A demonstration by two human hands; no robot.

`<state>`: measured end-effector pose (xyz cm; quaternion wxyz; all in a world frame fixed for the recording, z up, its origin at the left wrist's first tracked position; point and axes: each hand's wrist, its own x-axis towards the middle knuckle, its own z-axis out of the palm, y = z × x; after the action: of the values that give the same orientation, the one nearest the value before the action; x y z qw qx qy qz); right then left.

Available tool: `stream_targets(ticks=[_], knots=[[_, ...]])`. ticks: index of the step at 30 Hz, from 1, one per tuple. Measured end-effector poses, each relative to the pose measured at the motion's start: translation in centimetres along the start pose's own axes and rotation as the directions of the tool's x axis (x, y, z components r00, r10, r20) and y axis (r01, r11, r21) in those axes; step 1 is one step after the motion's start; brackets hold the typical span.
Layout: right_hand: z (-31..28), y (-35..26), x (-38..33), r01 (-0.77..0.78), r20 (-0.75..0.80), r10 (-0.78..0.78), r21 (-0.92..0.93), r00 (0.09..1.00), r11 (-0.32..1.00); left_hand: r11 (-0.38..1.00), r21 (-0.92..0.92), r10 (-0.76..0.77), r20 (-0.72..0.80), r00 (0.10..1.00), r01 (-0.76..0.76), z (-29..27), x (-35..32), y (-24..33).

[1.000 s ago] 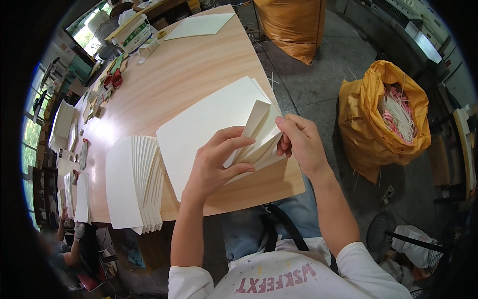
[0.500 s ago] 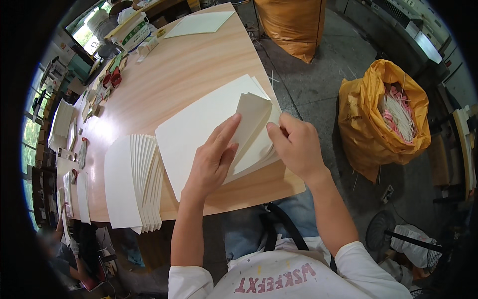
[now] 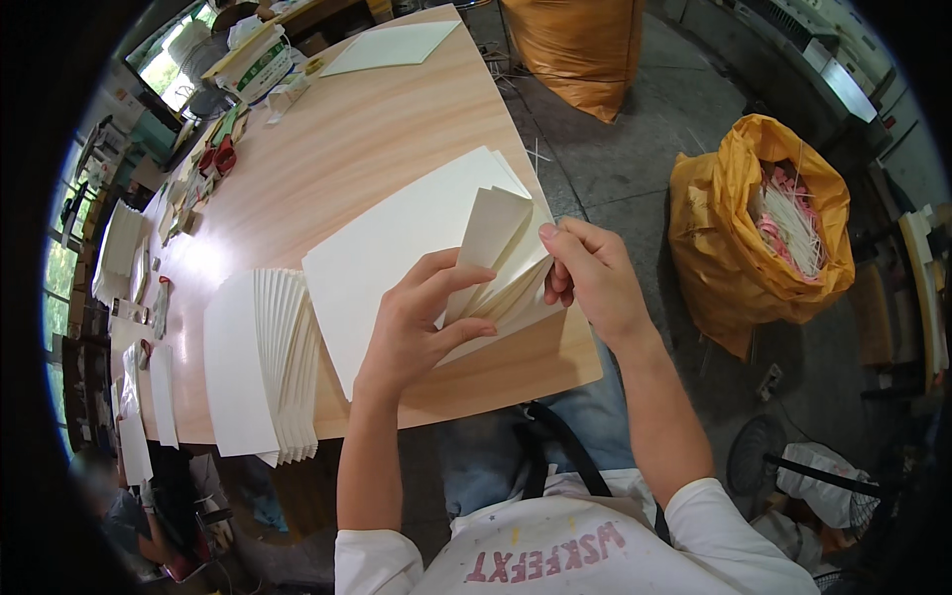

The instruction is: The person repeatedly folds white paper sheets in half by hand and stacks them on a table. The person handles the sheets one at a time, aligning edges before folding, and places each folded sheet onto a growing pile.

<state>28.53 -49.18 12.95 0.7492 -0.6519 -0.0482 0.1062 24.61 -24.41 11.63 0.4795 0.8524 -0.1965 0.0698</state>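
A stack of large white paper sheets [image 3: 372,243] lies at the near right corner of the table, and the right edge of its top sheet is turned up into a folded flap [image 3: 489,223]. My right hand [image 3: 593,278] is closed at the stack's right edge, with thumb and forefinger pinching the edge of a sheet. Beside the flap, my left hand [image 3: 412,322] has its thumb and fingers apart, their tips at the folded paper. Just left of the stack is a fanned pile of folded white paper [image 3: 243,367], overhanging the table's near edge.
The wooden table [image 3: 397,124] bears red-handled scissors [image 3: 218,157] and small items along its left side. Another pale sheet [image 3: 392,48] lies at the far end. On the floor to the right stands an orange sack [image 3: 714,248] of paper scraps. A person [image 3: 129,516] sits at lower left.
My left hand's fingers have spread from lying along the flap to a wider grip shape around it. My right hand has lowered slightly and closed on the sheet edge.
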Motion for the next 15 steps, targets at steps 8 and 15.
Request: stream_targets(ticks=[8, 15], knots=[[-0.1, 1.9, -2.1, 0.302, -0.158, -0.565, -0.713, 0.81, 0.633, 0.999, -0.038, -0.006, -0.013, 1.0, 0.006, 0.0, -0.1, -0.4], [0.5, 4.1, -3.3, 0.606, 0.382, -0.512, -0.692, 0.769, 0.393, 0.956, 0.237, 0.168, 0.049, 0.985, -0.175, 0.6, -0.2, 0.3]])
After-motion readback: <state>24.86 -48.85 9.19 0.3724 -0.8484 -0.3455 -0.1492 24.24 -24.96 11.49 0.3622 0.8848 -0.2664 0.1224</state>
